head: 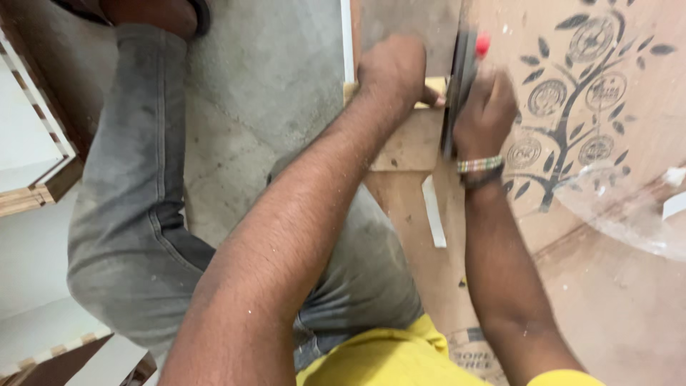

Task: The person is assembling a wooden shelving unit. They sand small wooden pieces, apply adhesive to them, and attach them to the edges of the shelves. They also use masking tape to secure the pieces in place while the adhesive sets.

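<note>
My left hand [391, 69] presses down on a small pale wooden piece [411, 143] lying on a brown plywood sheet [629, 286]. My right hand [486, 107], with beaded bracelets on its wrist, grips a dark flat tool [457, 78] with a red tip, held upright against the wooden piece just right of my left hand. The tool's lower edge and its contact with the wood are partly hidden by my fingers.
A white strip [434, 211] lies on the plywood below the piece. The plywood bears a printed tree emblem [572, 93]. My bent leg in grey jeans [136, 214] rests on the concrete floor [264, 86]. White laminated boards [28, 143] stand at left.
</note>
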